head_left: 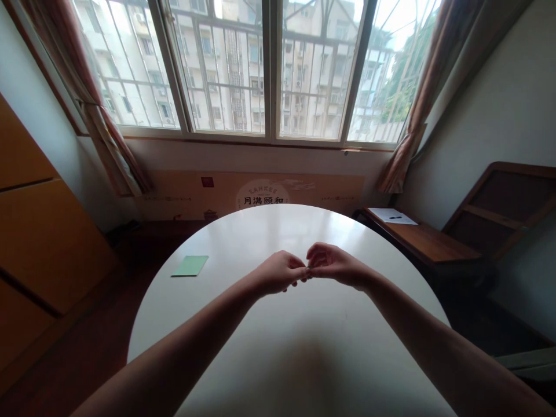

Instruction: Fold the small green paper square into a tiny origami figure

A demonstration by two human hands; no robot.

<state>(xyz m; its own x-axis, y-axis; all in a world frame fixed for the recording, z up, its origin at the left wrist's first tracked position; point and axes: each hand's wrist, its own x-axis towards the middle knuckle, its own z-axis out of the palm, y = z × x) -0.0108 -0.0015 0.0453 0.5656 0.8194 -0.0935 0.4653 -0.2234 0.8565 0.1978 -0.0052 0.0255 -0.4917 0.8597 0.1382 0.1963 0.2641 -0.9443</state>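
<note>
Over the middle of a round white table (243,353), my two hands meet at the fingertips. My left hand (280,272) is closed, its thumb and fingers pinched together and pointing right. From the other side my right hand (334,265) pinches at the same spot, with its other fingers curled above. A tiny dark speck shows between the fingertips, too small to name. On the left part of the table lies a square pad of green paper (190,266), apart from both hands.
Beyond the table, a printed cardboard panel (321,188) stands below the barred window (234,75). At right is a wooden bench (434,243) with white paper (386,215) and a dark pen on it. An orange cabinet (52,231) stands at left.
</note>
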